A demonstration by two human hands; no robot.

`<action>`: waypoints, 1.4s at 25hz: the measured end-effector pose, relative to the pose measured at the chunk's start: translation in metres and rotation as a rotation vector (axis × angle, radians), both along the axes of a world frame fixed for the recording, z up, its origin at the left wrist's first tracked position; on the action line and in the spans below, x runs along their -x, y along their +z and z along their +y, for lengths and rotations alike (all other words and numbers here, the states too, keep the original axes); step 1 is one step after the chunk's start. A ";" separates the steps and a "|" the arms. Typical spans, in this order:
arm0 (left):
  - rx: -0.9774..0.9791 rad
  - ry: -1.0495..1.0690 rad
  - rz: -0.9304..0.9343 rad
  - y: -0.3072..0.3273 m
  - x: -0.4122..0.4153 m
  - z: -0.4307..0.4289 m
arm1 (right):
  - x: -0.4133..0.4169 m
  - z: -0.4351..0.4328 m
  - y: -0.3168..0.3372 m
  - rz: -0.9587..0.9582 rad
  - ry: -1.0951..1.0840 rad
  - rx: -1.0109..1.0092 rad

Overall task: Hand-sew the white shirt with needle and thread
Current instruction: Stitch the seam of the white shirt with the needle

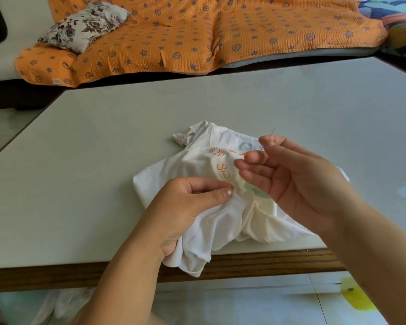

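A crumpled white shirt [211, 221] with orange lettering lies at the near edge of the table [103, 160], one corner hanging over the edge. My left hand [185, 207] pinches a fold of the shirt between thumb and fingers. My right hand [291, 174] is raised just above the shirt and pinches a thin needle [272, 133] between thumb and forefinger, its tip pointing up and away. The other fingers of that hand are loosely spread. I cannot make out the thread.
The pale table has a dark wooden front rim [56, 275]. Beyond it stands a sofa with an orange patterned cover [197, 36] and a floral cushion [85, 24]. Light floor tiles [244, 306] show below the table edge.
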State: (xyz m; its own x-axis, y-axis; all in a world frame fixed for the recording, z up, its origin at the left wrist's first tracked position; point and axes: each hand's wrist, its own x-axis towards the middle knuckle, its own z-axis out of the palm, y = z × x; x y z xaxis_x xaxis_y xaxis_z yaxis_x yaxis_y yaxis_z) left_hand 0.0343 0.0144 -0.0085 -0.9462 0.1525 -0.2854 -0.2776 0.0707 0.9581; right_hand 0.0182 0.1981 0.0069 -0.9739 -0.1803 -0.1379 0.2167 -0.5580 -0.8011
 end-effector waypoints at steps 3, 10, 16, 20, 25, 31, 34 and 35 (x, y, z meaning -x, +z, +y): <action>0.020 -0.001 -0.014 -0.001 0.001 -0.001 | 0.004 0.004 0.001 0.049 -0.049 0.050; 0.041 0.015 -0.017 -0.001 0.001 -0.004 | 0.015 0.019 0.002 0.148 -0.259 -0.012; 0.014 -0.032 -0.050 0.001 0.001 -0.009 | 0.020 0.029 0.003 0.184 -0.444 -0.173; 0.017 -0.061 -0.059 0.002 0.001 -0.011 | 0.020 0.030 0.002 0.218 -0.486 -0.224; 0.004 -0.021 0.013 0.001 0.002 -0.009 | 0.004 0.009 0.001 0.186 -0.226 -0.603; -0.069 -0.013 0.033 0.000 0.003 -0.009 | -0.014 -0.011 -0.010 0.203 0.134 -0.837; -0.041 -0.027 0.007 0.000 0.003 -0.012 | -0.013 -0.010 -0.009 0.252 0.044 -0.811; -0.025 -0.037 -0.006 0.000 0.003 -0.012 | -0.014 -0.011 -0.009 0.278 0.031 -0.815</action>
State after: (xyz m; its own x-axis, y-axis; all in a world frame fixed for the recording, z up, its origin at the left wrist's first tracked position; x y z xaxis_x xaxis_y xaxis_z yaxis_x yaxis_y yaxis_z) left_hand 0.0317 0.0019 -0.0086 -0.9383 0.1940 -0.2863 -0.2805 0.0571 0.9581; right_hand 0.0321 0.1871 -0.0022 -0.9877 -0.1560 0.0065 -0.0408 0.2176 -0.9752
